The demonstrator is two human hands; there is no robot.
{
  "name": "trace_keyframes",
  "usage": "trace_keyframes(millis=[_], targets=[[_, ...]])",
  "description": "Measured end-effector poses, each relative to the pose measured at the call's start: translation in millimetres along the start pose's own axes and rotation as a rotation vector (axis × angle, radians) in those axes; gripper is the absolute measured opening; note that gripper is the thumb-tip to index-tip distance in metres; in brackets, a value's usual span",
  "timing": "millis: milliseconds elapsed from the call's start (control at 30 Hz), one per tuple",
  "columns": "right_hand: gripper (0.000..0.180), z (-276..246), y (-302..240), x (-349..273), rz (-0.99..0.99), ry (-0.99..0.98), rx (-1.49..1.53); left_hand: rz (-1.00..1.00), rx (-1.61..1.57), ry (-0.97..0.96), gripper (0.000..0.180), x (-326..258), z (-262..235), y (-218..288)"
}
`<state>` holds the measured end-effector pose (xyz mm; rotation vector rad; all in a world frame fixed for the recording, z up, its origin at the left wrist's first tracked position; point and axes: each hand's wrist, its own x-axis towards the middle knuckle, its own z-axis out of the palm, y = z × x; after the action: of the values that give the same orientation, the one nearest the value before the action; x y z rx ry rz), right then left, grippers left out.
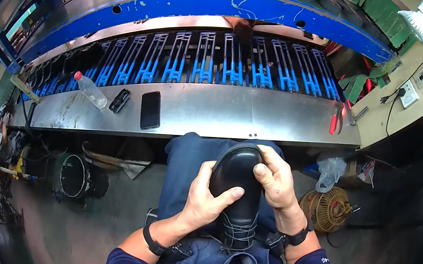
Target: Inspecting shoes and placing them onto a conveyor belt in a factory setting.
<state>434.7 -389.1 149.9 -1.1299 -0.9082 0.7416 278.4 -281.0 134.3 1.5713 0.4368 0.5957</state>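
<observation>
Over a person's lap [177,168], the left hand [205,200] and right hand [278,187] are clamped on opposite sides of a black shoe [241,189], its long axis running from laces [238,230] near the body to a toe [240,159] facing the counter [209,112], right hand nearer the tip.

Your head camera looks down and forward from above your lap [176,171]. It sits near your left hand [206,200], right hand [278,181] and the shoe [242,167], which fall below centre; the bench [210,107] lies farther ahead. Its fisheye lens sweeps wide, bending the bench's edges inside a dark rim.
</observation>
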Motion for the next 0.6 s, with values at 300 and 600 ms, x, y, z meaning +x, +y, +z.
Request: trace_keyframes(millis=[300,600], targets=[[0.065,-5.7,15.8,-6.8,-0.028,0.052,0.218,-0.009,0.036,0.005,0.062,3.2,9.7,6.8],[0.084,-33.3,26.9,-18.6,0.069,0.122,0.371,0.287,0.44,-0.039,0.073,3.8,23.5,30.8]])
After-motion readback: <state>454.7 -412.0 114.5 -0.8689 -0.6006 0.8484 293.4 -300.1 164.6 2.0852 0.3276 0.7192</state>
